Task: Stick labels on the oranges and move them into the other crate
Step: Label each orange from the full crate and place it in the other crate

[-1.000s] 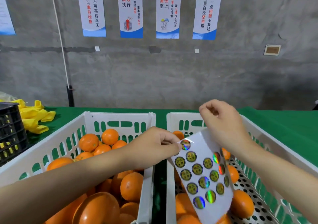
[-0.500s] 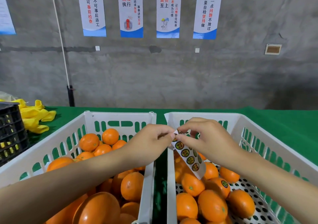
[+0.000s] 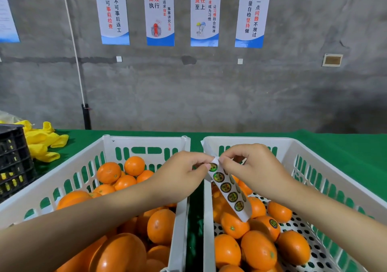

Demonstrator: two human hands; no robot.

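Head view: left hand (image 3: 180, 177) and right hand (image 3: 251, 171) both pinch label sheet (image 3: 228, 192).

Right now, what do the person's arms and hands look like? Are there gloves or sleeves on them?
No gloves and no sleeves. The left hand and right hand are both bare, and the left forearm and right forearm are bare all the way to the picture's edge. I can see no watch, ring or bracelet on them.
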